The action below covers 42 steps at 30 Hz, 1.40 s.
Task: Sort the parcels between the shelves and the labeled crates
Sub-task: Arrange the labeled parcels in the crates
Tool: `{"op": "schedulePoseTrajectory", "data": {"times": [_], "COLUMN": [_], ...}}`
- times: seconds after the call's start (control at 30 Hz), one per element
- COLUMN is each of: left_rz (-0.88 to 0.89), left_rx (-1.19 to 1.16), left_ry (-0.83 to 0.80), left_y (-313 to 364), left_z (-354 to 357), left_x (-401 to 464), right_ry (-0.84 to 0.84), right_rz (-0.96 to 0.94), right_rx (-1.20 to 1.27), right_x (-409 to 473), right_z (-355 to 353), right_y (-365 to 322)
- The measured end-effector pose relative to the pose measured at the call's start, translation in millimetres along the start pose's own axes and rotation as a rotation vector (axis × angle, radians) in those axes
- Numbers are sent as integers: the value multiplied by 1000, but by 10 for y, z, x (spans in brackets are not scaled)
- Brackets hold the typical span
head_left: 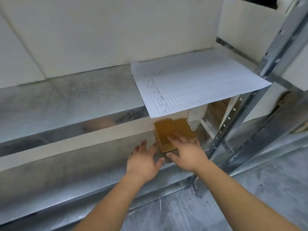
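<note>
Two small brown cardboard parcels [170, 132] lie side by side on the lower metal shelf [83, 165], under the upper shelf's overhang. My right hand [186, 154] rests flat with spread fingers on the near edge of the parcels. My left hand [143, 160] lies just left of them, fingers apart, its fingertips close to the left parcel's side; I cannot tell if it touches. Neither hand is closed around anything.
A printed table sheet [196, 85] lies on the upper metal shelf [66, 100] and overhangs its front edge. A slotted steel upright [233, 117] stands right of the parcels. A white box [250, 25] sits higher up at right. Grey floor [250, 197] lies below.
</note>
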<state>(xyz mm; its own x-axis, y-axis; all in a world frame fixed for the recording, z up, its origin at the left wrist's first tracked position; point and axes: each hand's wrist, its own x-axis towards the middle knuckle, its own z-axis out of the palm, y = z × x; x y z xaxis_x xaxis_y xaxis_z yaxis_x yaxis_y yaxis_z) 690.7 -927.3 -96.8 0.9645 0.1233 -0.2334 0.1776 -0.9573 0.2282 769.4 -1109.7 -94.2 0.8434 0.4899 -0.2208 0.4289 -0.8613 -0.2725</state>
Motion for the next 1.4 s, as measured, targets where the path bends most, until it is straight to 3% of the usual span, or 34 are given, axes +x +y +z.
{"op": "schedulePoseTrajectory", "data": {"times": [0.3,0.57,0.77,0.83,0.97,1.4], "left_rz": [-87,-33,-157,-190,-182,-199], "left_rx": [-134,-423,-645,-757,-697,-722], "left_ry": [-107,47,158,147,181,512], "left_y": [296,256,177,122,-4,-765], "left_z": [221,537,533,512,493,268], "left_x": [643,905,561,423,117,-1146], "right_ry": [-119,27,49,-33,-115,13], "right_rz": [16,-23,36,31,-93,-436], "right_rx": [32,251,644,634,547,717], "right_x": [539,676,510,433,264,-193], "right_z": [179,249,316,311,335,601], "right_y": [412,448,345,294,89,-996]}}
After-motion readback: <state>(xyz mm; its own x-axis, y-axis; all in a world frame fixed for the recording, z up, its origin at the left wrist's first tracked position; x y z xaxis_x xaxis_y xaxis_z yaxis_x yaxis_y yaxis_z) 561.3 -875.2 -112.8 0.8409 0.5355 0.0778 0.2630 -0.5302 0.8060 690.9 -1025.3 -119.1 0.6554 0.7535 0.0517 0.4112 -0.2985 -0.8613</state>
